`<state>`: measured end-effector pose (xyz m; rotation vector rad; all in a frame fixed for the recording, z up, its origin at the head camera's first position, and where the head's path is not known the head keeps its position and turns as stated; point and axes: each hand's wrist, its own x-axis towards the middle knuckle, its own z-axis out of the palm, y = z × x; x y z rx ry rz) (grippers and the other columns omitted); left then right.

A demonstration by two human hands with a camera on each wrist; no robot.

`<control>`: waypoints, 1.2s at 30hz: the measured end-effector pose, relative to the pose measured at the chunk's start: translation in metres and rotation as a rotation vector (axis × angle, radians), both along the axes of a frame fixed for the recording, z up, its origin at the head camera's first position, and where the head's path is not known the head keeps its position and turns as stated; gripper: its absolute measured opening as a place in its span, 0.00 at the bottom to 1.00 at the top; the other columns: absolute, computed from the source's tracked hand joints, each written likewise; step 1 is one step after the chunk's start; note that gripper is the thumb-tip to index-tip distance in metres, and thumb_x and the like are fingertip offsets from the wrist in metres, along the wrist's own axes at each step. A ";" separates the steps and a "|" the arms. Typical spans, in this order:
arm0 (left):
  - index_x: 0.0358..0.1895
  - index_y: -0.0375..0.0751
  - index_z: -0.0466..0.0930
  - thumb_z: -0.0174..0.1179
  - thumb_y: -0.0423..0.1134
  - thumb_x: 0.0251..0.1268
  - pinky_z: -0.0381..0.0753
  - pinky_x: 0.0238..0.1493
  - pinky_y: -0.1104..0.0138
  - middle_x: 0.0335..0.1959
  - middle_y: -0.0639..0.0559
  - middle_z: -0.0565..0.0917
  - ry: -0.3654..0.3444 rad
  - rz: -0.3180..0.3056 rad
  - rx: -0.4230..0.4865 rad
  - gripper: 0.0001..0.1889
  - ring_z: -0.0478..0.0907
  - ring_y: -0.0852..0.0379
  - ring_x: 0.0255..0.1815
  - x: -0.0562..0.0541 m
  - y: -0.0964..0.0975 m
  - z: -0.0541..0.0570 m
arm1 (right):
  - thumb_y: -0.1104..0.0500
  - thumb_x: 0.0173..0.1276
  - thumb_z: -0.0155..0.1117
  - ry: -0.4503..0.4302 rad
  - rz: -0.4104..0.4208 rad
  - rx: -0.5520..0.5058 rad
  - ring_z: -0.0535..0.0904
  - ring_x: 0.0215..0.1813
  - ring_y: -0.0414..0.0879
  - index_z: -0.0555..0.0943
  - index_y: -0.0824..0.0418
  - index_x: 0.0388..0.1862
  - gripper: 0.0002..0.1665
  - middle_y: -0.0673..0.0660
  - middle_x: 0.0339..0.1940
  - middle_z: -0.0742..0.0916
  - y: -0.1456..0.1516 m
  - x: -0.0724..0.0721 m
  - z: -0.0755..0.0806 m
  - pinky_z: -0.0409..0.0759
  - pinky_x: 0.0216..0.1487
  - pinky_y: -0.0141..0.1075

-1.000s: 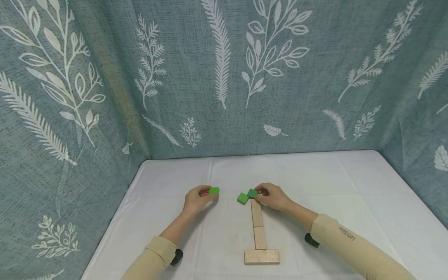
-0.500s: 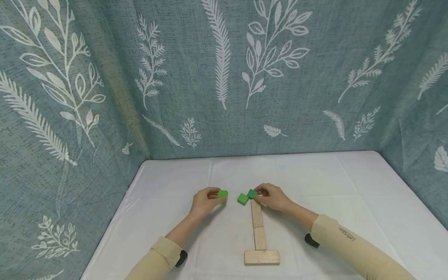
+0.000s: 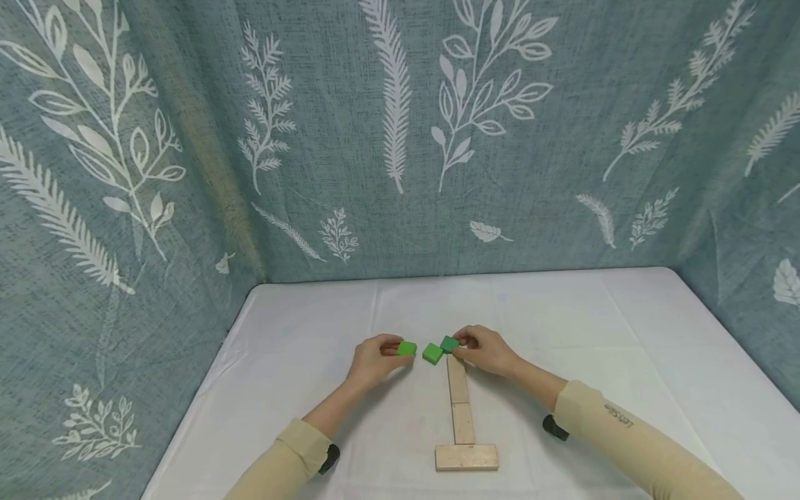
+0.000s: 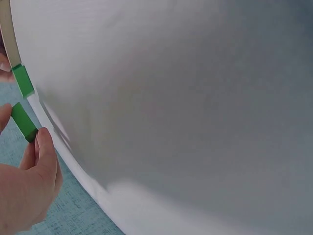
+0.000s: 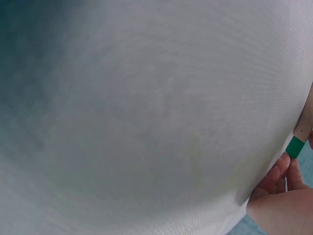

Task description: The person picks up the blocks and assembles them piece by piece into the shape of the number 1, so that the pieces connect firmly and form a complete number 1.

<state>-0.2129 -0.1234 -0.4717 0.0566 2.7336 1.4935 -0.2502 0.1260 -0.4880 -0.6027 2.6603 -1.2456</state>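
Observation:
My left hand (image 3: 373, 361) pinches a light green block (image 3: 407, 348) between thumb and fingers, just left of the other green pieces. A second light green block (image 3: 432, 353) lies turned on the cloth, its corner at a darker green block (image 3: 449, 344). That darker block is pinched by my right hand (image 3: 487, 349) at the top end of a wooden plank (image 3: 457, 378). In the left wrist view, the held green block (image 4: 24, 122) shows between thumb and fingertips. The right wrist view catches the dark green block (image 5: 295, 147) at the fingertips.
Below the upper plank, another wooden plank (image 3: 463, 423) continues the line down to a crosswise wooden plank (image 3: 467, 457). Everything lies on a white cloth-covered table (image 3: 562, 305). A teal leaf-patterned curtain (image 3: 350, 139) surrounds its back and sides.
My left hand has moved to the right with its light green block, closer to the other green blocks. My right hand stays in place on the darker block.

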 end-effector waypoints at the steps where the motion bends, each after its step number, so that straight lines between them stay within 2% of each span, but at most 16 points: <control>1: 0.51 0.32 0.81 0.73 0.38 0.53 0.81 0.43 0.60 0.41 0.44 0.85 -0.001 -0.005 -0.004 0.23 0.82 0.49 0.44 0.000 0.001 0.000 | 0.58 0.68 0.64 0.001 0.000 0.001 0.73 0.38 0.43 0.81 0.66 0.51 0.16 0.51 0.37 0.80 0.000 0.000 0.000 0.73 0.38 0.36; 16: 0.49 0.32 0.81 0.72 0.35 0.52 0.80 0.40 0.64 0.38 0.48 0.83 -0.025 -0.119 -0.041 0.21 0.80 0.54 0.40 0.003 0.010 -0.002 | 0.58 0.68 0.64 0.002 -0.012 0.014 0.73 0.38 0.42 0.81 0.66 0.51 0.16 0.50 0.36 0.80 -0.001 0.000 -0.002 0.73 0.38 0.36; 21: 0.50 0.30 0.81 0.71 0.33 0.51 0.81 0.40 0.64 0.38 0.48 0.83 -0.004 -0.161 -0.057 0.21 0.80 0.54 0.40 0.005 0.012 -0.003 | 0.58 0.68 0.64 0.002 -0.013 0.008 0.72 0.37 0.43 0.81 0.66 0.50 0.16 0.51 0.36 0.80 -0.001 0.001 0.000 0.73 0.37 0.36; 36: 0.51 0.27 0.80 0.70 0.31 0.52 0.81 0.40 0.63 0.39 0.44 0.83 0.035 -0.189 -0.075 0.22 0.80 0.52 0.40 0.007 0.014 -0.003 | 0.58 0.68 0.64 0.002 -0.003 0.011 0.72 0.37 0.42 0.81 0.66 0.51 0.16 0.51 0.36 0.80 0.000 0.000 0.000 0.73 0.37 0.36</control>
